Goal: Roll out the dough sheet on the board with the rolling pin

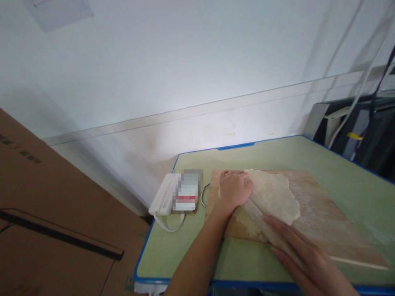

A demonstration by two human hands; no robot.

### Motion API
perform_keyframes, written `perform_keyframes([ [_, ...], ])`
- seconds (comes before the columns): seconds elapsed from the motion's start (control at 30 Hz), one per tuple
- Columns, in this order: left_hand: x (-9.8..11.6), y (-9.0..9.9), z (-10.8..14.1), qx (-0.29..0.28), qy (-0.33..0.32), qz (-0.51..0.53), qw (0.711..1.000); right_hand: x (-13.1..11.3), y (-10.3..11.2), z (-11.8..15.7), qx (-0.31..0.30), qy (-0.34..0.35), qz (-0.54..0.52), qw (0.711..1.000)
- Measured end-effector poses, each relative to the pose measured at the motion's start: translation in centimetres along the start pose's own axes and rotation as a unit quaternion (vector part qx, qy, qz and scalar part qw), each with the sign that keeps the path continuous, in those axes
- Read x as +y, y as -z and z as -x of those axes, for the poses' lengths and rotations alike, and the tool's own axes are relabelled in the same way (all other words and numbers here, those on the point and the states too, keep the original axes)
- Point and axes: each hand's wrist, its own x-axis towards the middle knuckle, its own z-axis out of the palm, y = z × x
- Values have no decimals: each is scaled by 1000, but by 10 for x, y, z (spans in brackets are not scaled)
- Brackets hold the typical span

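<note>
Left hand (236,187) grips pin (256,213); right hand (313,255), fingers straight, lies along it. Presumably rolling; dough (274,191) beside fingers next wants even pressure.

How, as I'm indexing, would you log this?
left hand: on rolling pin | right hand: likewise | dough: flat, on board

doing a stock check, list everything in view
Dough sheet: 1, cream, on the board
Rolling pin: 1, pale, under both hands
Board: 1, brown, on the table
Table: 1, green with blue edge, centre-right
Phone-like device: 1, pixelated grey-white, left of board
Corded block: 1, white, beside device
Thin loop: 1, grey, by board
Wall: 1, white, behind table
Sheet: 1, grey, wall's top left
Cardboard: count unclear, brown, far left
Equipment: count unclear, mostly dark, far right
Upright cable: 1, white, far right
Left hand: 1, bare, on pin's far end
Right hand: 1, bare, on pin's near part
</note>
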Motion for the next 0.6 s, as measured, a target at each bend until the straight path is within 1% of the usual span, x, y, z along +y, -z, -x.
perform_keyframes([
  [0.1,0,1,2,17,10,31,999,4,-5,4,5,-2,-17,1000],
  [0.2,0,1,3,18,6,34,999,7,-8,7,16,-6,-32,999],
  [0.33,-5,2,2,11,-13,33,999,3,-2,5,-13,-36,-32,999],
  [0.4,-8,3,1,13,-22,35,999,0,2,2,-17,-33,-30,999],
  [0.47,-12,4,1,15,-26,34,999,-2,4,1,-9,-25,-26,999],
  [0.6,-17,7,2,15,-19,28,999,-2,2,2,-1,-16,-11,1000],
])
